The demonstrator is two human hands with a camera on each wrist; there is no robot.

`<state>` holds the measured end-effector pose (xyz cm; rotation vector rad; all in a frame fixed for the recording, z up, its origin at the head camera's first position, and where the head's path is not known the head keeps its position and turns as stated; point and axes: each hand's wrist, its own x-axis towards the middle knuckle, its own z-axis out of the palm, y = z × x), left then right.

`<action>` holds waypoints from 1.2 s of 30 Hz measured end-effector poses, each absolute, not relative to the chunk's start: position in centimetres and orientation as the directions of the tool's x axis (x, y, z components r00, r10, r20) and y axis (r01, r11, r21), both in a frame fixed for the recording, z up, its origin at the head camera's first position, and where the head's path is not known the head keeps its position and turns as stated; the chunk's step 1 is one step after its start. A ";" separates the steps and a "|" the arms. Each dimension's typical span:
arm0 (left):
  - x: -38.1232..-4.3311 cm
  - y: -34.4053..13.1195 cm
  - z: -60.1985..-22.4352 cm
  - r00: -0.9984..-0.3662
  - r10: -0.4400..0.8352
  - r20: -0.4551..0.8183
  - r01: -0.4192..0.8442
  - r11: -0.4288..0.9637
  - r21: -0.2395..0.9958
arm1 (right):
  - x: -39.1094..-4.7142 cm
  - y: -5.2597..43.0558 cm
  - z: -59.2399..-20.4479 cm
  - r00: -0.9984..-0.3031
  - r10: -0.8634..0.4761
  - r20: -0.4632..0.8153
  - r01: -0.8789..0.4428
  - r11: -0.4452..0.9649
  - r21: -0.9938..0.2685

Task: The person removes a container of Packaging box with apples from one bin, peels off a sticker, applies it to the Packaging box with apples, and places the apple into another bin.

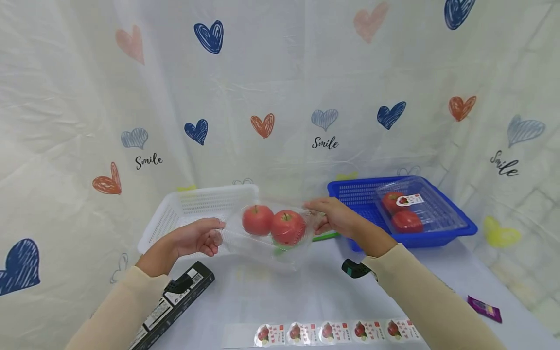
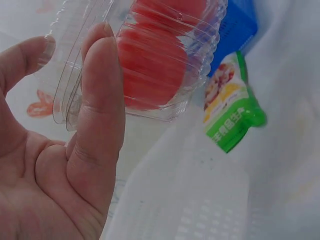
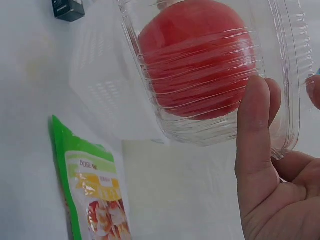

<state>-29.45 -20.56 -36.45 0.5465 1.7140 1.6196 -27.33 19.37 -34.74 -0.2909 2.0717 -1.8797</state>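
Between my hands, above the table, is a clear plastic clamshell box (image 1: pixel 262 250). Inside it lie two round red fruits with short stems, one on the left (image 1: pixel 257 220) and one on the right (image 1: pixel 288 227). My left hand (image 1: pixel 197 236) pinches the box's left end, thumb and forefinger on its rim in the left wrist view. At the other end, my right hand (image 1: pixel 339 218) pinches the rim, its forefinger (image 3: pixel 254 125) along the ribbed wall. Behind the box, mostly hidden, lies a green-edged food bag (image 2: pixel 232 107).
A white basket (image 1: pixel 168 214) stands back left. The blue basket (image 1: pixel 455 214) at back right holds another clear box (image 1: pixel 437 209) of red fruits with a label. A long black box (image 1: pixel 192 287), a strip of fruit stickers (image 1: pixel 325 333) and a purple packet (image 1: pixel 484 308) lie nearer.
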 end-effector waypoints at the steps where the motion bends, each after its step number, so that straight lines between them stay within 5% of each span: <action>1: -29.2 -20.3 -36.7 -0.650 0.736 -0.192 -0.162 0.114 0.980 | -27.2 19.6 -34.8 -0.925 -0.365 -0.103 0.066 0.113 -0.991; 12: -27.1 -18.1 -39.0 -0.548 0.827 -0.127 -0.172 0.037 0.984 | -25.4 22.6 -36.0 -0.906 -0.420 -0.062 0.026 0.091 -0.996; 24: -24.9 -15.9 -40.8 -0.582 0.800 -0.145 -0.184 0.045 0.982 | -23.5 24.7 -37.5 -0.924 -0.378 -0.055 0.005 0.131 -0.991; 36: -23.6 -14.9 -43.6 -0.526 0.835 -0.160 -0.238 0.036 0.971 | -22.8 25.1 -39.5 -0.949 -0.309 -0.060 0.028 0.108 -0.994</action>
